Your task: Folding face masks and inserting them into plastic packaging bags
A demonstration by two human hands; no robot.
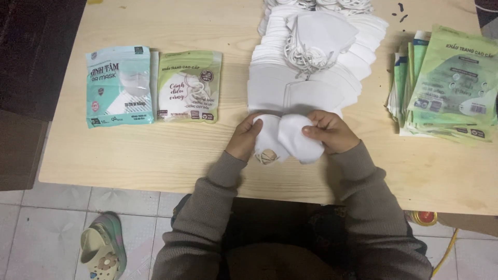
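Observation:
Both hands hold a small bunch of white folded face masks (287,137) just above the near part of the light wooden table (155,150). My left hand (245,137) grips the bunch's left side, fingers curled over its top edge. My right hand (328,130) pinches the right side. White ear loops dangle below the bunch. A long overlapping row of white masks (306,67) stretches from my hands to the table's far edge.
A teal mask packet (119,85) and a green mask packet (189,85) lie side by side at the left. A stack of green packets (448,83) sits at the right. A sandal (104,249) rests on the tiled floor below.

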